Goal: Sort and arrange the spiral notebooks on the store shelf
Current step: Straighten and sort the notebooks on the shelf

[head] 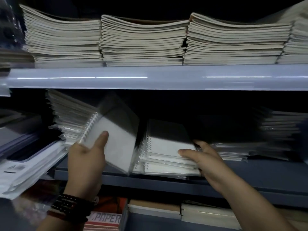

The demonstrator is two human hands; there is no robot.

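Note:
My left hand (86, 157) grips a plastic-wrapped spiral notebook (115, 139), tilted up over the middle shelf (166, 180), thumb on its cover; the notebook looks blurred. Just to its right lies a low stack of wrapped spiral notebooks (163, 157). My right hand (206, 162) holds that stack at its right edge, thumb on top and fingers along the side. A taller leaning pile of wrapped notebooks (70, 117) stands at the left, behind the held one.
The upper shelf (150, 77) carries several stacks of cream softcover notebooks (143, 42). More wrapped stacks (280, 130) sit at the right of the middle shelf. White packets (25, 169) jut out at the left. Books lie on the shelf below (155, 209).

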